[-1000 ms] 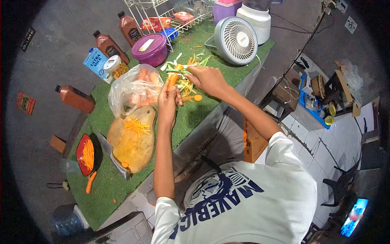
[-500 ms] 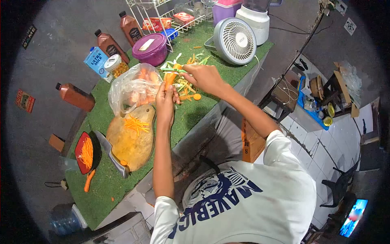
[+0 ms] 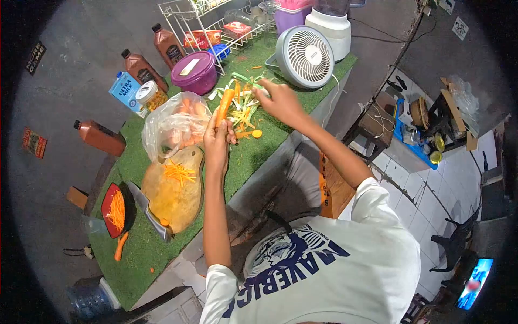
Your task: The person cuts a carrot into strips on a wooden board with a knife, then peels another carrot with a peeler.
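My left hand (image 3: 217,139) is wrapped around the lower part of an orange carrot (image 3: 225,106), which points up and away from me. Just beyond it, my right hand (image 3: 280,103) grips a green peeler (image 3: 243,78), its head a little apart from the carrot's tip. Beneath both hands lies a pile of peelings (image 3: 245,110) in orange and pale green. A clear plastic bag (image 3: 162,121) with carrots inside rests left of my left hand. Nearer to me, a wooden cutting board (image 3: 171,202) carries carrot strips (image 3: 179,173).
Beside the board lies a knife (image 3: 147,208). A red-and-black bowl (image 3: 129,209) holds shredded carrot, with a small carrot (image 3: 121,247) near it. Along the back stand a purple tub (image 3: 197,78), bottles, a milk carton (image 3: 127,93), a wire rack (image 3: 210,32) and a fan (image 3: 306,56).
My right hand has moved the peeler off the carrot, outward and to the right. The carrot, still in my left hand, is now more fully visible.
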`<move>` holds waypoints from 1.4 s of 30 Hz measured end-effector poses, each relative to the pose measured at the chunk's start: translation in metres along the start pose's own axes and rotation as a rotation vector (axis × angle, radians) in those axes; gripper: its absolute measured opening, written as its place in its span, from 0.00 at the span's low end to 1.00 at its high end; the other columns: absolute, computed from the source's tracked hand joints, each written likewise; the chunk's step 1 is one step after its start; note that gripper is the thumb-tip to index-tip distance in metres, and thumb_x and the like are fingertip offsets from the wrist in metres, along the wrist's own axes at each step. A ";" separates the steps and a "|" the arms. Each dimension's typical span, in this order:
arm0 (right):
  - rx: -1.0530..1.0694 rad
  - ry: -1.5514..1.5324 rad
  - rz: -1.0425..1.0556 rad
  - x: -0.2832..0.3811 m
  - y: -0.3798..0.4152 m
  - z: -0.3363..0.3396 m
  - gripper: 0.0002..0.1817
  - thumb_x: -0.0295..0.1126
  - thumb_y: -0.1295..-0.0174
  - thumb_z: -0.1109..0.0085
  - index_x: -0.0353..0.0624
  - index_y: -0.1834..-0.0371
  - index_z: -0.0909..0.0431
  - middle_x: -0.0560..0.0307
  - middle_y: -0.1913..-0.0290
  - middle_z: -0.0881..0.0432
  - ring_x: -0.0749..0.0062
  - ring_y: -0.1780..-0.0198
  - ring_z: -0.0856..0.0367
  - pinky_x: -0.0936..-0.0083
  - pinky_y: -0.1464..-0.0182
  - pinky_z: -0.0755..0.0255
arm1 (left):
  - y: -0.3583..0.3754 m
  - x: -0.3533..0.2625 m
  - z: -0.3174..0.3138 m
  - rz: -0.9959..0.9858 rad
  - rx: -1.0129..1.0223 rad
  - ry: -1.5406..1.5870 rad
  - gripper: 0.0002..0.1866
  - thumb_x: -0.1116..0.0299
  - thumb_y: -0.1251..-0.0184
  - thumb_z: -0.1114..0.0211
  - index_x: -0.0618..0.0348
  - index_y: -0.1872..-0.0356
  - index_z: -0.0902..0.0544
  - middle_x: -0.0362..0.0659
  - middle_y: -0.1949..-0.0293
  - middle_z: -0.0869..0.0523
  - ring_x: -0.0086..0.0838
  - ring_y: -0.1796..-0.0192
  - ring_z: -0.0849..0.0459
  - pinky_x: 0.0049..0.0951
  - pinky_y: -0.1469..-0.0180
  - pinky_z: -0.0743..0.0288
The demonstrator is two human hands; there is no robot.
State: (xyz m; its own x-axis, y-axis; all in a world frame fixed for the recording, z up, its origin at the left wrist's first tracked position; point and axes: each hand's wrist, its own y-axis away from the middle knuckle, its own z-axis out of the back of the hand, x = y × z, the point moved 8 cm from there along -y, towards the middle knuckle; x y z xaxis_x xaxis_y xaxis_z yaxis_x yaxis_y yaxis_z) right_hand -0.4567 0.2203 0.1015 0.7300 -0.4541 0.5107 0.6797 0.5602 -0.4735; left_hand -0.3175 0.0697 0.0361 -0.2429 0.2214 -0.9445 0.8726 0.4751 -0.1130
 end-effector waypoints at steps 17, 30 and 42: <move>0.522 -1.310 -0.405 0.012 -0.002 -0.068 0.15 0.43 0.28 0.38 0.42 0.57 0.25 0.69 0.70 0.26 0.91 0.83 0.43 0.87 0.81 0.51 | 0.011 0.005 -0.022 0.218 0.124 0.201 0.18 0.56 0.15 0.50 0.63 0.43 0.24 0.33 0.71 0.29 0.16 0.72 0.34 0.18 0.72 0.37; 0.231 -0.301 0.238 0.054 0.037 -0.027 0.15 0.42 0.25 0.48 0.39 0.54 0.30 0.36 0.75 0.22 0.35 0.71 0.21 0.43 0.65 0.31 | 0.006 0.009 -0.010 0.204 0.071 0.365 0.14 0.57 0.13 0.52 0.57 0.54 0.28 0.33 0.72 0.33 0.15 0.72 0.36 0.17 0.73 0.38; 0.222 -0.085 0.221 0.045 0.020 -0.028 0.15 0.43 0.26 0.48 0.40 0.57 0.28 0.40 0.75 0.18 0.39 0.69 0.16 0.45 0.66 0.25 | 0.008 0.000 -0.013 0.182 0.088 0.412 0.11 0.60 0.14 0.51 0.58 0.51 0.29 0.32 0.73 0.37 0.15 0.72 0.38 0.16 0.74 0.40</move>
State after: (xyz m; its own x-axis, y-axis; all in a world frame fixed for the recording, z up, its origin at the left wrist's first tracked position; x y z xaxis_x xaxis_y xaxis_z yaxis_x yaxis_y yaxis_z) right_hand -0.4084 0.1920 0.0951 0.8435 -0.2506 0.4751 0.4664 0.7804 -0.4164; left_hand -0.3165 0.0845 0.0391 -0.2145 0.6230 -0.7522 0.9452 0.3265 0.0009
